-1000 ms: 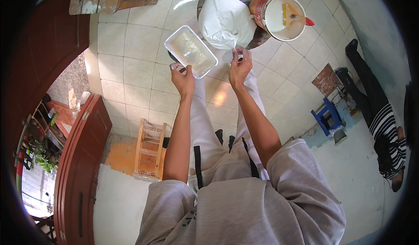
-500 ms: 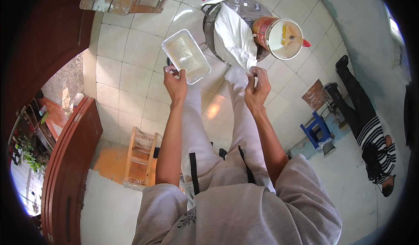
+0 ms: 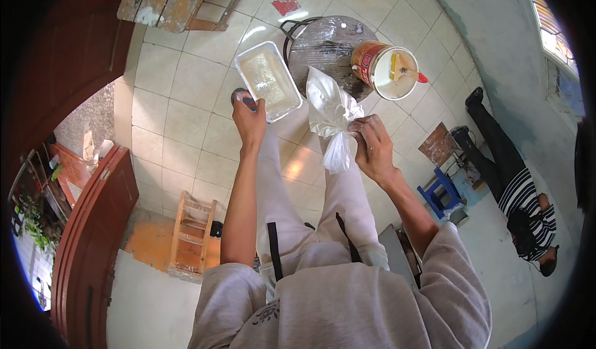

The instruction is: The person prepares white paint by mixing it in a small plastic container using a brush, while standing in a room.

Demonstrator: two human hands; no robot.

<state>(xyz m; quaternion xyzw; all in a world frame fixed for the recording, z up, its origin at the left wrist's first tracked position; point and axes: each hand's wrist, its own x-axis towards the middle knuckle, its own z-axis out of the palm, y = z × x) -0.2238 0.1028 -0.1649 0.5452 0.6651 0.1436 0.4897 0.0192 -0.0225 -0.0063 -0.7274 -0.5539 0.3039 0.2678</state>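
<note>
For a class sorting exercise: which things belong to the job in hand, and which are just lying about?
In use:
tray, in left hand
white bag, in right hand
bucket, probably

Apparently lying about:
blue stool
wooden bench

A person [image 3: 500,147] in a striped top [image 3: 520,192] stands near a blue stool [image 3: 450,186]; a wooden frame with rungs [image 3: 207,236] and a reddish-brown door [image 3: 87,237] stand at left.
</note>
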